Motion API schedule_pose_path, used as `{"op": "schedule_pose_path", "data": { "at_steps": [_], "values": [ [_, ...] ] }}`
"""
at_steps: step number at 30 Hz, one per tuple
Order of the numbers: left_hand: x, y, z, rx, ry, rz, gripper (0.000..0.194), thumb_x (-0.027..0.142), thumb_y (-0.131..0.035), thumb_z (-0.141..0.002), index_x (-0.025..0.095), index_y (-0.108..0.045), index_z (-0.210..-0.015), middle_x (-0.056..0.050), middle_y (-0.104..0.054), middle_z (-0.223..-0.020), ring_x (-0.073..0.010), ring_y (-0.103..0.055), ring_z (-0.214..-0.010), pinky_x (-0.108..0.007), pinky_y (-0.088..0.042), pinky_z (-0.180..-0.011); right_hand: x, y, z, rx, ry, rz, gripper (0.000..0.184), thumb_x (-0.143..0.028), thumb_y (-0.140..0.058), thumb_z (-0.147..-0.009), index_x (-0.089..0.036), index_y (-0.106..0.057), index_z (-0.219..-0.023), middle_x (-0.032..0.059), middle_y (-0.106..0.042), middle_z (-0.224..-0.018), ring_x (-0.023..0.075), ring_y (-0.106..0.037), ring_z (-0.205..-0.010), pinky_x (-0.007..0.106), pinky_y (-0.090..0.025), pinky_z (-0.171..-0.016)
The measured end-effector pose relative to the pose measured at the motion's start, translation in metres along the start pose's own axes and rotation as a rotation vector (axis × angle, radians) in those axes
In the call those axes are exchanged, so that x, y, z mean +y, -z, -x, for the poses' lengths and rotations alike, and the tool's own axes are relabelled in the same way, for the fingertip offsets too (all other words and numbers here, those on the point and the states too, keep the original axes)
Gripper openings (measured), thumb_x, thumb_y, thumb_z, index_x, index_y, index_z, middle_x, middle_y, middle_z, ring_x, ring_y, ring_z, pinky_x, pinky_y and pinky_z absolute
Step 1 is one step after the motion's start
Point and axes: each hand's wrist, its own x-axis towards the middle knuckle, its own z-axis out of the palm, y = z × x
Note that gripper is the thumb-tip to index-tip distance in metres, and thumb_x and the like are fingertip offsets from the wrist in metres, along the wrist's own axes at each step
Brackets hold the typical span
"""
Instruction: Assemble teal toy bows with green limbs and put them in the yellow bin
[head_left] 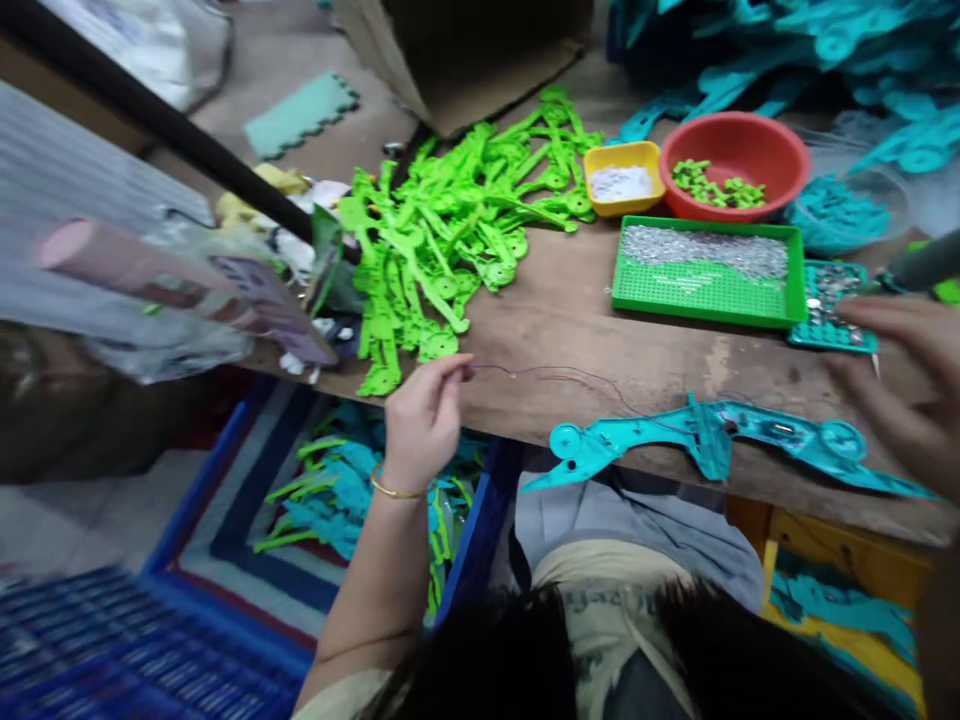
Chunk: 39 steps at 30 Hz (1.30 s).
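Observation:
My left hand [424, 425], with a gold bangle at the wrist, is closed in a pinch on the end of a thin dark wire [551, 369]. The wire runs slackly across the wooden table to a long teal bow-shaped plastic shell [622, 440], which lies along the table's near edge with its inner side up. My right hand [911, 375] is at the right edge, blurred and partly out of frame. Its thumb and fingers are apart, beside a small teal tray [821, 335] of little metal parts. I see nothing held in it.
Bright green plastic parts [442, 230] are heaped left of centre. Behind the green tray [705, 315] of small clear or silvery pieces stand a yellow dish [622, 207] and a red bowl [750, 130]. A blue crate [469, 560] sits below left, a yellow bin [862, 545] below right.

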Motion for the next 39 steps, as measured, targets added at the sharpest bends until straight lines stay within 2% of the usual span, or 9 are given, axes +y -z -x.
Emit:
{"op": "schedule_pose_path", "data": {
  "at_steps": [4, 7, 9, 12, 16, 20, 25, 33, 39],
  "values": [
    [0.038, 0.015, 0.011, -0.07, -0.167, 0.154, 0.028, 0.009, -0.047, -0.094, 0.019, -0.064, -0.114, -0.004, -0.073, -0.099, -0.0135, -0.068, -0.093, -0.026, -0.054, -0.085, -0.131, -0.084, -0.008, -0.237, 0.412, -0.374, 0.057, -0.039, -0.059, -0.09, -0.018, -0.045, -0.142, 0.0151, -0.059, -0.138, 0.028, -0.057, -0.129, 0.049, -0.051, -0.104],
    [0.045, 0.016, 0.026, -0.068, -0.193, 0.202, 0.032, 0.01, -0.045, -0.096, 0.022, -0.059, -0.122, -0.005, -0.071, -0.102, -0.014, -0.068, -0.098, -0.028, -0.055, -0.088, -0.167, -0.128, -0.012, -0.377, 0.377, -0.583, 0.033, -0.031, -0.052, -0.094, -0.02, -0.061, -0.124, 0.0103, -0.072, -0.118, 0.0226, -0.068, -0.109, 0.05, -0.049, -0.106],
    [0.042, 0.006, 0.044, -0.019, -0.154, 0.167, 0.035, 0.027, -0.052, -0.097, 0.021, -0.051, -0.131, -0.008, -0.069, -0.108, -0.0172, -0.067, -0.103, -0.032, -0.055, -0.09, -0.16, -0.136, -0.013, -0.425, 0.158, -0.732, 0.023, -0.03, -0.049, -0.095, -0.022, -0.068, -0.104, 0.0037, -0.075, -0.091, 0.0148, -0.069, -0.079, 0.035, -0.058, -0.082],
    [0.037, -0.025, 0.074, -0.168, -0.268, 0.047, 0.08, 0.069, -0.059, -0.08, 0.014, -0.046, -0.137, -0.019, -0.061, -0.125, -0.0309, -0.057, -0.122, -0.05, -0.049, -0.103, -0.13, -0.128, -0.007, -0.317, -0.318, -0.938, 0.026, -0.041, -0.055, -0.092, -0.021, -0.069, -0.1, -0.0031, -0.055, -0.061, 0.0073, -0.047, -0.05, 0.02, -0.037, -0.045],
    [0.02, -0.052, 0.077, -0.329, -0.375, -0.055, 0.065, 0.065, -0.055, -0.085, 0.018, -0.056, -0.13, -0.018, -0.06, -0.13, -0.0319, -0.051, -0.129, -0.057, -0.035, -0.114, -0.093, -0.13, 0.009, -0.068, -0.614, -0.997, 0.033, -0.047, -0.058, -0.089, -0.022, -0.069, -0.109, -0.0071, -0.036, -0.053, 0.0063, -0.034, -0.046, 0.021, -0.024, -0.043],
    [-0.031, -0.028, 0.021, -0.271, -0.223, -0.227, 0.048, 0.043, -0.055, -0.093, 0.019, -0.054, -0.134, -0.016, -0.055, -0.141, -0.0319, -0.044, -0.137, -0.058, -0.029, -0.117, -0.072, -0.153, 0.027, -0.004, -0.528, -0.601, 0.036, -0.05, -0.056, -0.089, -0.022, -0.071, -0.107, 0.0044, -0.069, -0.079, 0.0166, -0.063, -0.071, 0.028, -0.048, -0.06],
    [-0.09, -0.003, -0.034, -0.48, -0.122, -0.392, 0.049, 0.015, -0.052, -0.088, 0.016, -0.051, -0.137, -0.014, -0.049, -0.148, -0.0314, -0.037, -0.144, -0.058, -0.027, -0.119, -0.062, -0.169, 0.034, -0.066, -0.171, -0.3, 0.034, -0.045, -0.047, -0.094, -0.022, -0.07, -0.105, 0.009, -0.073, -0.104, 0.0237, -0.069, -0.096, 0.038, -0.055, -0.084],
    [-0.093, 0.01, -0.052, -0.491, -0.246, -0.307, 0.033, 0.016, -0.055, -0.086, 0.012, -0.06, -0.119, -0.017, -0.064, -0.122, -0.0262, -0.059, -0.12, -0.048, -0.041, -0.112, -0.051, -0.172, 0.03, -0.087, -0.03, -0.187, 0.035, -0.045, -0.042, -0.096, -0.022, -0.066, -0.105, 0.0052, -0.074, -0.102, 0.0225, -0.071, -0.094, 0.036, -0.057, -0.083],
    [-0.093, 0.052, -0.101, 0.082, -0.007, 0.103, 0.041, 0.046, -0.056, -0.093, 0.019, -0.054, -0.124, -0.007, -0.067, -0.117, -0.0186, -0.065, -0.111, -0.034, -0.053, -0.094, -0.053, -0.177, 0.032, -0.07, 0.011, -0.083, 0.035, -0.045, -0.04, -0.097, -0.023, -0.065, -0.107, 0.0042, -0.075, -0.104, 0.023, -0.073, -0.091, 0.035, -0.058, -0.073]
  ]
}}
